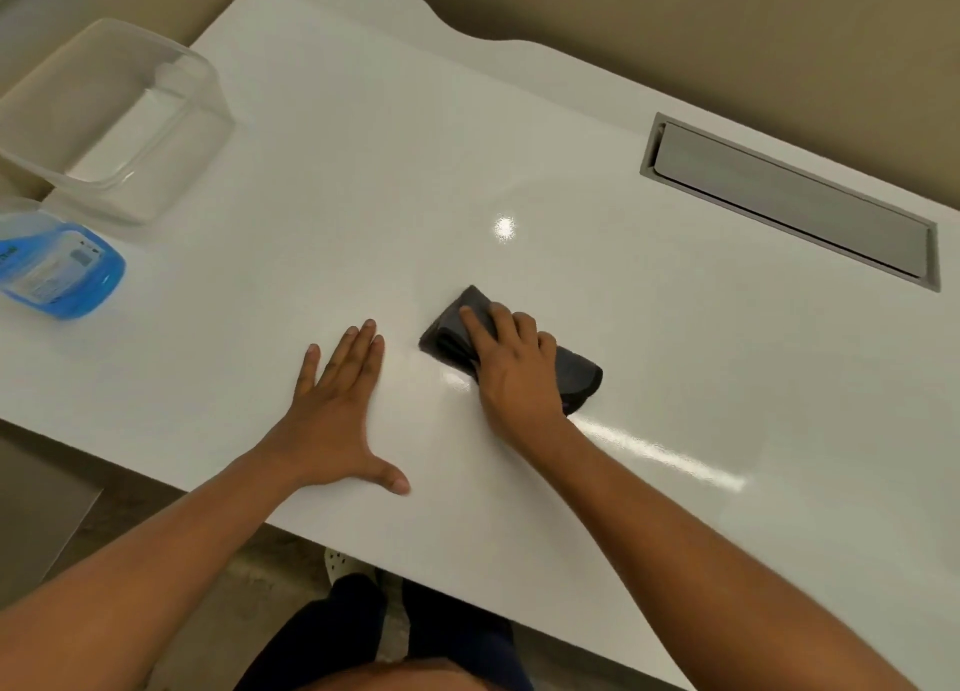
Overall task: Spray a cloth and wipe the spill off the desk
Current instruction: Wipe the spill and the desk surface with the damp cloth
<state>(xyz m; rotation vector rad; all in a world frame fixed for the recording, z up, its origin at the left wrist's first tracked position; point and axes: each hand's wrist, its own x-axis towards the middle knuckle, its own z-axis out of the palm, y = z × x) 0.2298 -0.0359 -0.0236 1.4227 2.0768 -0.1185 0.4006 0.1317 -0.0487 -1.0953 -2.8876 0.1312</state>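
A folded dark grey cloth [457, 329] lies on the glossy white desk [363, 170], near its middle. My right hand [511, 365] presses flat on top of the cloth, fingers spread over it. My left hand [337, 415] rests palm down on the bare desk just left of the cloth, fingers apart, holding nothing. A spray bottle of blue liquid [57, 269] stands at the desk's left edge, partly cut off by the frame. No spill is clearly visible; only shiny light streaks show on the surface to the right of the cloth.
A clear plastic container [111, 118] sits at the far left corner, behind the bottle. A grey cable hatch [789, 199] is set into the desk at the right rear. The beige wall runs behind the desk. My legs and the floor show below the front edge.
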